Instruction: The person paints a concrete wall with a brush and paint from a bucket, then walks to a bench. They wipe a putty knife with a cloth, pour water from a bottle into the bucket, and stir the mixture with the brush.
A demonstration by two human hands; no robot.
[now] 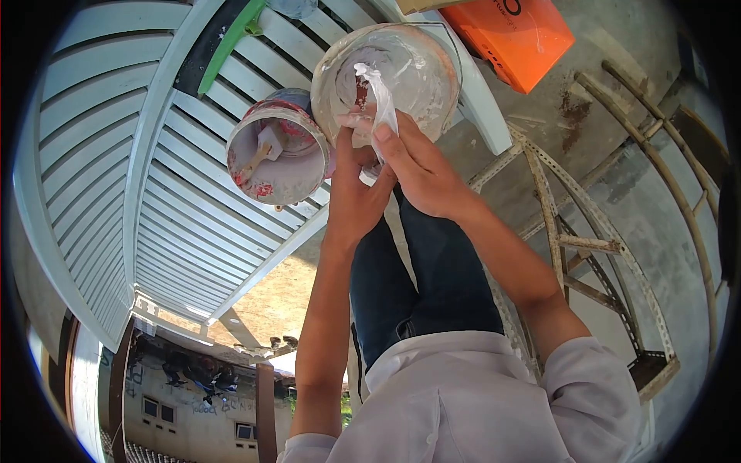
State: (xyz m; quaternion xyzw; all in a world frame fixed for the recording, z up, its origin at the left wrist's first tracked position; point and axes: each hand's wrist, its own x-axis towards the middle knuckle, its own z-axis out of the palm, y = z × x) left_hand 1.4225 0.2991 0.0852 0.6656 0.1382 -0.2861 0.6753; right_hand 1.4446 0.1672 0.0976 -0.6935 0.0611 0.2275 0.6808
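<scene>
Between my two hands is a narrow, crumpled white plastic bag [386,108], smeared with thick white paste at its far end. My right hand [423,168] is closed on its near part, thumb on top. My left hand [357,181] is closed at its left side, with its fingers partly hidden. Beneath the bag's far end is a wide bucket [432,73], its inside coated with whitish paste. Left of my left hand, a smaller paint pail [289,181] with red and white smears holds a paintbrush [258,154] leaning inside it.
Bucket and pail stand on a pale blue slatted bench [204,158]. A green-and-black tool [225,50] lies farther back on the slats. An orange box [515,40] is at the upper right. Perforated metal framing [544,181] and a pole ladder [668,154] occupy the right side.
</scene>
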